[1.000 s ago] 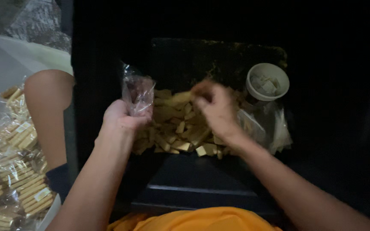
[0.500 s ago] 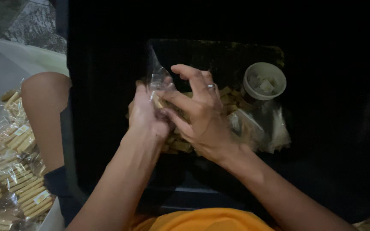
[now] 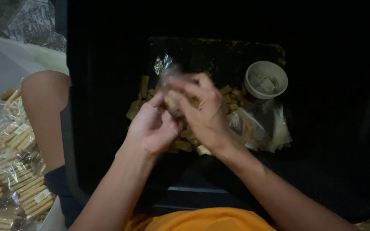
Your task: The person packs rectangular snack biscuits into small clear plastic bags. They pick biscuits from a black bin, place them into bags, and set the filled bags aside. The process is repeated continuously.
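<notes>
Both the left hand [image 3: 150,126] and right hand [image 3: 206,115] grip a small clear bag [image 3: 168,72] above tan pieces [image 3: 185,143].

The small clear bag [image 3: 170,75] blurs between both grips; its contents cannot be told, and the tan pieces [image 3: 185,143] beneath are half hidden.

Dim, deep black surround; hands lit, slight motion blur.

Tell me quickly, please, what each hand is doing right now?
Left hand: closed on the clear bag, holding it.
Right hand: fingers curled at the bag's mouth; what they hold cannot be told.
</notes>
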Demonstrator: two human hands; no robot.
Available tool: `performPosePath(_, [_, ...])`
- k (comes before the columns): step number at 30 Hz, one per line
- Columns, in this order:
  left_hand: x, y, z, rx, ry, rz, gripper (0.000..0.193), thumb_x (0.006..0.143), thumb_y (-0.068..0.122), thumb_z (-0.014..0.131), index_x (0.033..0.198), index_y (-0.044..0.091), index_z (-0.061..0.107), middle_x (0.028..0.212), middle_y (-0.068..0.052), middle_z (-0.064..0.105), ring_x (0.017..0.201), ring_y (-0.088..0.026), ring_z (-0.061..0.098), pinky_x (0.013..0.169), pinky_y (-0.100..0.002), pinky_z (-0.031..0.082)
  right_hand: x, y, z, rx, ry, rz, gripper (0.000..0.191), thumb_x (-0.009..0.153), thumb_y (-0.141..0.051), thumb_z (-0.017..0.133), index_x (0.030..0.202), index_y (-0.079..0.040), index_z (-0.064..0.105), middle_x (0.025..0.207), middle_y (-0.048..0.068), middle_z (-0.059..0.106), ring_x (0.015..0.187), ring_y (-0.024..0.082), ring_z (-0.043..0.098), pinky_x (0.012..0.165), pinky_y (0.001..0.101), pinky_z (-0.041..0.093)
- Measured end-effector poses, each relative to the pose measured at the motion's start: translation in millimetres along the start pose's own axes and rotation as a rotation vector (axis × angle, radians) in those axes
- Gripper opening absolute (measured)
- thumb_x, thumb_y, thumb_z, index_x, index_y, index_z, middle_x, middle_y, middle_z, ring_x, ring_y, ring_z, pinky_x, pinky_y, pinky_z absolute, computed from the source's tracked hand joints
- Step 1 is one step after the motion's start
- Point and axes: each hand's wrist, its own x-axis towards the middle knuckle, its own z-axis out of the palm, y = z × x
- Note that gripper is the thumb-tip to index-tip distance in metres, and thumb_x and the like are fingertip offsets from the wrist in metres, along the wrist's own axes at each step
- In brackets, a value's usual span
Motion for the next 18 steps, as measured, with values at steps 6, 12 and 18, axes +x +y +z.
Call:
performPosePath(6, [-10.0, 4.1, 2.3, -0.169, 0.145, 0.037, 0.025, 0.092, 0.029, 0.071, 0.106, 0.009, 0.069, 0.105, -0.006, 0.072, 0.102, -0.02, 0.07, 0.092, -0.037, 0.062, 17.2, -1.7, -9.1, 0.062, 0.245, -0.182, 0.044, 0.095, 0.006, 0.064, 0.133, -0.014, 0.073, 0.106, -0.001, 0.057, 0.092, 0.009, 0.056, 0.073, 0.0216, 0.052])
performPosePath(12, [4.6, 44.9, -2.2, -0.38, 0.401, 0.193, 0.018, 0.098, 0.02, 0.066, 0.109, 0.007, 0.071, 0.113, -0.012, 0.076, 0.104, -0.025, 0.075, 0.095, -0.04, 0.065, 18.9, 41.7, -11.5, 0.017, 0.32, -0.11, 0.034, 0.098, 0.002, 0.064, 0.13, -0.009, 0.065, 0.106, 0.0, 0.063, 0.088, 0.013, 0.064, 0.079, 0.0268, 0.055])
performPosePath(18, [7.7, 70.6, -8.6, -0.387, 0.258, 0.207, 0.02, 0.102, 0.024, 0.058, 0.106, 0.015, 0.075, 0.113, -0.009, 0.074, 0.105, -0.024, 0.073, 0.096, -0.042, 0.061, -8.5, 130.8, 50.3, -0.236, -0.323, 0.344, 0.058, 0.087, -0.004, 0.063, 0.144, -0.002, 0.049, 0.141, 0.022, 0.057, 0.125, 0.035, 0.058, 0.104, 0.0415, 0.047])
